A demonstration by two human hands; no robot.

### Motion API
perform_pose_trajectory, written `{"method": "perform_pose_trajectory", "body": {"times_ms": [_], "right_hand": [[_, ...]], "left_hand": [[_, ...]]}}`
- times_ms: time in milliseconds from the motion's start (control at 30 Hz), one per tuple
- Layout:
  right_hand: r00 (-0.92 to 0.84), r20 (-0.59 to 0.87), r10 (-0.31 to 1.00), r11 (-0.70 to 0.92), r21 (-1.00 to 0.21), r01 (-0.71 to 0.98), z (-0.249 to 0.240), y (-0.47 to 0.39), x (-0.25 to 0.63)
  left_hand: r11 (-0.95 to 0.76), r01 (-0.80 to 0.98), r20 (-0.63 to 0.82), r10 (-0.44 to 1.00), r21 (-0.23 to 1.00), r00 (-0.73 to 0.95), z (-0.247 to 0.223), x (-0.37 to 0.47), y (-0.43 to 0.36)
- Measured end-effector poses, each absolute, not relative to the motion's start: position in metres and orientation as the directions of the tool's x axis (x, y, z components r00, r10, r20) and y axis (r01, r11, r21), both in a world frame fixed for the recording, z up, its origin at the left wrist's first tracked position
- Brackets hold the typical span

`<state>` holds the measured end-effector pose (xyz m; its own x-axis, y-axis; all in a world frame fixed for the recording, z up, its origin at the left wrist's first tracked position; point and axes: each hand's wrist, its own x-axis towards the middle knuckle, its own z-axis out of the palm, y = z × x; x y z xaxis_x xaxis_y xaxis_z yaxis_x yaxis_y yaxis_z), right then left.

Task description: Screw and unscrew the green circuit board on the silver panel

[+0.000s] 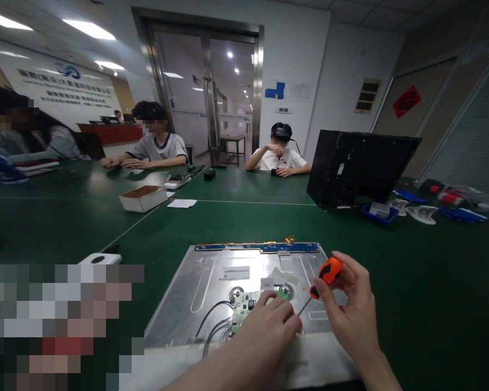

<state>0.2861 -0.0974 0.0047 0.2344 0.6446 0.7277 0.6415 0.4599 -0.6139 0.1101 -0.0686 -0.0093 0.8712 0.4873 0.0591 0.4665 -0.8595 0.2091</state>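
An orange and black screwdriver (329, 271) is gripped by its handle in my right hand (356, 304). Its thin shaft slants down to the left, and the tip is hidden behind my left hand (269, 328). The bent fingers of that hand lie over a green circuit board (244, 304); what they pinch, if anything, is out of sight. Beneath both hands is a flat silver metal panel (175, 309) with a blue circuit strip (244, 248) along its far edge. Black cables (212, 315) run from the board's left side. Pale tape pieces (279, 278) stick up behind the board.
The green table (236, 220) carries an open cardboard box (143, 200), white paper (182, 203) and a large black casing (358, 168). A blue tray (377, 217) stands beside the casing. Several people sit across and to the left. A blurred patch covers the lower left.
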Motion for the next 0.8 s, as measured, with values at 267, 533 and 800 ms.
{"method": "perform_pose_trajectory", "body": {"times_ms": [267, 533, 800], "right_hand": [[0.236, 0.718, 0.655, 0.444, -0.618, 0.649, 0.0027, -0.0977, 0.2863], [0.206, 0.740, 0.640, 0.446, -0.577, 0.684, 0.0042, -0.0977, 0.2861], [0.244, 0.732, 0.637, 0.461, -0.615, 0.640, 0.0032, -0.0994, 0.2876]], "left_hand": [[-0.853, 0.481, 0.091, 0.505, 0.203, 0.858, -0.0129, 0.1120, -0.0699], [-0.837, 0.517, 0.096, 0.538, 0.182, 0.837, -0.0152, 0.1153, -0.0720], [-0.803, 0.520, 0.204, 0.583, 0.291, 0.786, -0.0100, 0.1077, -0.0746]]}}
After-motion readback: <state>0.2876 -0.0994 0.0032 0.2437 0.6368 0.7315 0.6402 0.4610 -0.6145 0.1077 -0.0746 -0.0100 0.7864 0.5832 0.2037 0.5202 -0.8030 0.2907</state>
